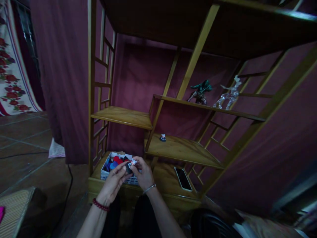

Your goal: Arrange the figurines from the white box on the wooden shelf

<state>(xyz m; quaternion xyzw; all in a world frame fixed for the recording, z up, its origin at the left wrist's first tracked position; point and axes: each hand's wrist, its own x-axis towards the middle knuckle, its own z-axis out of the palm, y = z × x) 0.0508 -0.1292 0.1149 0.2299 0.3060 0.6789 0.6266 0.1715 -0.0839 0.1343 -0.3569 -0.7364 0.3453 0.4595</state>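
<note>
My left hand [114, 180] and my right hand [144, 172] meet over the box on the lowest shelf. Between them they hold a small figurine [133, 162] with a white and pinkish top and a dark round base. My left fingers are closed on the base, and my right fingers pinch its upper part. Below and behind my hands, the open cardboard box [105, 174] holds red, blue and dark items, partly hidden. A similar small figurine [162, 137] on a dark base stands upright on the middle shelf [180, 150].
A green figure [201, 91] and a clear deer-like figure [229, 95] stand on the upper right shelf. A phone [183, 178] lies on the lowest shelf. The left shelf [123, 115] juts out above the box. Wooden posts and lattice sides frame the unit.
</note>
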